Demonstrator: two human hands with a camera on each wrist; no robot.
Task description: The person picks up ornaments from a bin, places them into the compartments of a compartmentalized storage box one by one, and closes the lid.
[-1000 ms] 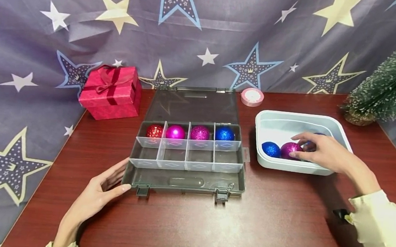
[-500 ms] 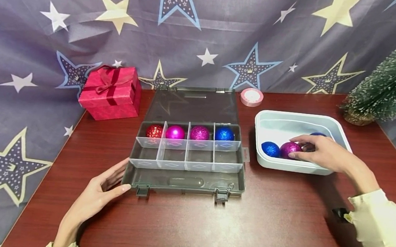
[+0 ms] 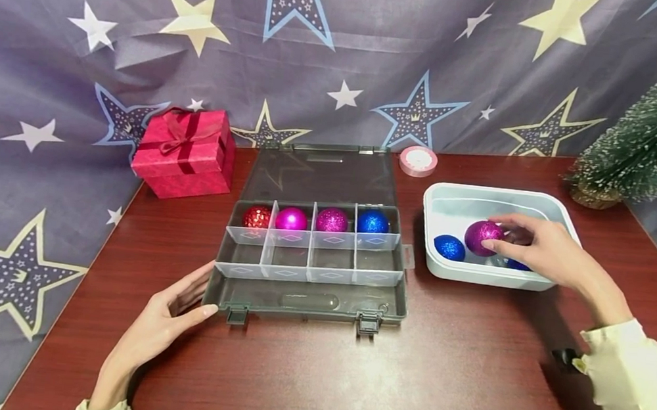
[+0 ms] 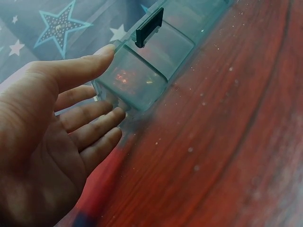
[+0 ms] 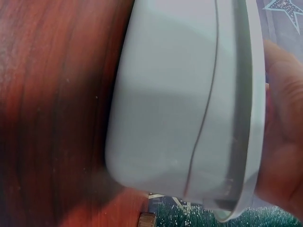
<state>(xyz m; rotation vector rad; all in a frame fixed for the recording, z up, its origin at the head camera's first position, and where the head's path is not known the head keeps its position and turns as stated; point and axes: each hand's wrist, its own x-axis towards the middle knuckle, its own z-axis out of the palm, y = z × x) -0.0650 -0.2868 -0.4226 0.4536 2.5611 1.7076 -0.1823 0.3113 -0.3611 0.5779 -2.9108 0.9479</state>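
Observation:
In the head view my right hand (image 3: 550,249) pinches a purple glitter ball (image 3: 482,238) between thumb and fingers, above the floor of a white tub (image 3: 476,274). A blue glitter ball (image 3: 450,248) lies to its left in the tub. Another blue ball (image 3: 517,265) is partly hidden under my hand. My left hand (image 3: 160,317) rests at the front left corner of a grey see-through divided box (image 3: 307,301), thumb on its edge, fingers fairly straight along its side. The back row of compartments holds a red ball (image 3: 256,217), a pink ball (image 3: 291,219), a purple ball (image 3: 332,220) and a blue ball (image 3: 373,222).
The box's lid (image 3: 322,175) lies folded back behind it, and two latches stick out in front. A red gift box (image 3: 185,151) stands at the back left, a pink ribbon roll (image 3: 418,161) behind the tub. A small frosted tree (image 3: 643,143) stands at the back right.
The purple ball has been lifted slightly from the tub's floor by my right hand. One blue ball now shows below the hand instead of behind it. My left hand has stayed put.

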